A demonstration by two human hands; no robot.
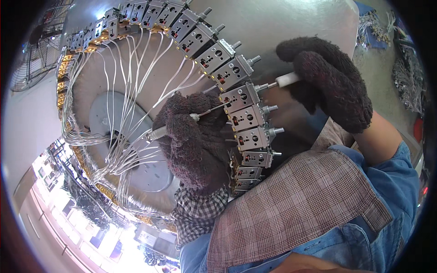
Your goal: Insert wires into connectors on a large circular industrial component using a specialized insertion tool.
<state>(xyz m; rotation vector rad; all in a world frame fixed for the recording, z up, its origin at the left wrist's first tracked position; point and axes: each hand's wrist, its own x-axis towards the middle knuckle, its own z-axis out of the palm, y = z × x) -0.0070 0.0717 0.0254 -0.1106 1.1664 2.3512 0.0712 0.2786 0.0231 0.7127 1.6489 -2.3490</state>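
Metal box-shaped control units with short protruding shafts, perhaps thermostats, form a ring; one unit (240, 98) lies between my hands. My left hand (193, 141), in a dark knitted glove, is closed around a slim tool (214, 109) with a pale handle. The tool's thin metal rod reaches to the face of that unit. My right hand (334, 84), gloved the same way, grips a white-handled screwdriver-like tool (287, 80). Its thin shank meets the end of the unit's shaft; the tip itself is hidden. Some right fingers are stretched out above the handle.
White wires (132, 82) run from the units to a grey disc (102, 111) in the ring's middle. A metal table (300, 20) extends beyond. At the far left stands a wire-guarded fan (38, 57). Bundles of small parts (375, 29) lie at far right. A checked apron (291, 204) covers my lap.
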